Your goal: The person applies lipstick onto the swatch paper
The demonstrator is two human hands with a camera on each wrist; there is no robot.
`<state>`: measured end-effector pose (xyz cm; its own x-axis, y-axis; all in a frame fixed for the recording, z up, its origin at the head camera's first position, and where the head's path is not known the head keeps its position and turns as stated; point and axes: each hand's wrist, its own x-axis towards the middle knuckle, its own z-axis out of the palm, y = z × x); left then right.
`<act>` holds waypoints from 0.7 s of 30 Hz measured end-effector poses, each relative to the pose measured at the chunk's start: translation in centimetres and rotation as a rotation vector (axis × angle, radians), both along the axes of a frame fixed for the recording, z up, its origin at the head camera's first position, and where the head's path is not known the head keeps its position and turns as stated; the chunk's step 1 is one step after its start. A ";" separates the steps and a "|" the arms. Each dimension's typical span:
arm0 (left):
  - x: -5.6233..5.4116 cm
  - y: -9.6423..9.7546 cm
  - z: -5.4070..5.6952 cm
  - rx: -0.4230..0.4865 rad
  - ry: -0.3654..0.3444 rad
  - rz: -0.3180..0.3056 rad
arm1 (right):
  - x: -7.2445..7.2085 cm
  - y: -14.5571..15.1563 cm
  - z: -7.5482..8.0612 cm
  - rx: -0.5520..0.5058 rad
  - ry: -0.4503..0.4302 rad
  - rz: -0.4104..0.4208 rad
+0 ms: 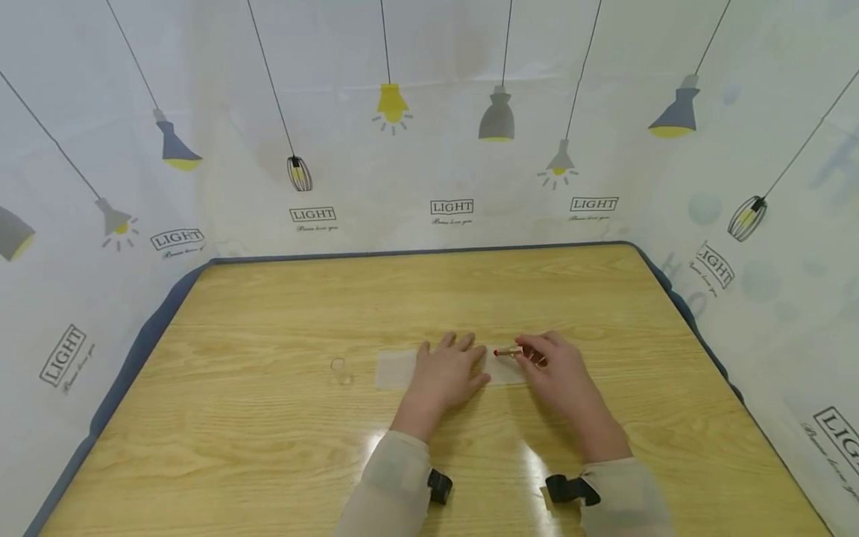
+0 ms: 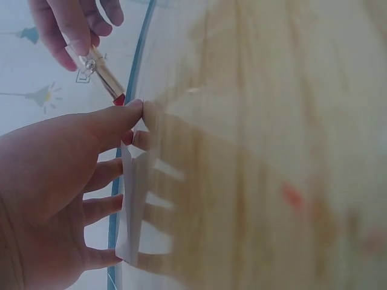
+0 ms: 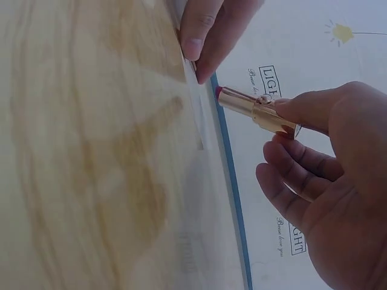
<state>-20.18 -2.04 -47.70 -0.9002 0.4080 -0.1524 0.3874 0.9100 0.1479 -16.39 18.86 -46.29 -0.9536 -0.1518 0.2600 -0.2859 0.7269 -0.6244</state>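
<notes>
White walls (image 1: 376, 171), printed hanging lamps (image 1: 496, 119), LIGHT labels (image 1: 452, 207); wood-grain table (image 1: 268, 313), blue edging (image 1: 153, 337), glossy reflections (image 1: 535, 466).

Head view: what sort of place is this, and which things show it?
Probably a screened-off tabletop work booth: a wood-grain table with lamp-printed white sheeting standing around three sides.

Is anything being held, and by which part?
The right hand pinches a lipstick by its base, opposite the red tip. The left hand rests on a pale strip.
</notes>
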 end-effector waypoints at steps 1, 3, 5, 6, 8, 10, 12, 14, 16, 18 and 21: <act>0.0 0.0 0.0 0.001 -0.001 0.001 | 0.0 -0.1 0.0 0.004 0.003 0.002; 0.0 0.0 0.1 0.002 -0.005 0.002 | 0.0 -0.2 -0.1 0.012 -0.001 0.002; 0.0 0.1 0.1 0.003 -0.004 0.004 | 0.0 -0.3 -0.2 0.019 -0.006 -0.001; 0.0 0.1 0.1 0.003 -0.006 0.005 | 0.0 -0.4 -0.3 0.024 -0.005 -0.004; 0.0 0.1 0.0 0.003 -0.009 0.010 | 0.0 -0.5 -0.4 0.035 -0.012 -0.009; 0.0 0.1 -0.1 0.001 -0.010 0.013 | -0.1 -0.5 -0.5 0.042 -0.014 -0.015; 0.0 0.1 0.0 0.003 -0.014 0.016 | -0.1 -0.6 -0.6 0.046 -0.017 -0.018; 0.0 0.2 0.0 0.002 -0.018 0.016 | -0.1 -0.6 -0.5 0.040 -0.019 -0.013; -0.1 0.2 -0.1 0.004 -0.019 0.017 | 0.0 -0.7 -0.5 0.030 -0.024 -0.011; -0.1 0.2 -0.1 0.006 -0.022 0.019 | 0.0 -0.8 -0.5 0.027 -0.021 -0.003; -0.2 0.2 0.0 0.007 -0.027 0.022 | -0.1 -0.9 -0.5 0.033 -0.013 0.000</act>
<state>-20.34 -1.80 -47.68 -0.9045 0.3895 -0.1737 0.3633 0.9170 0.1645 -16.50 17.95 -46.80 -0.9568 -0.1601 0.2428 -0.2783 0.7472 -0.6036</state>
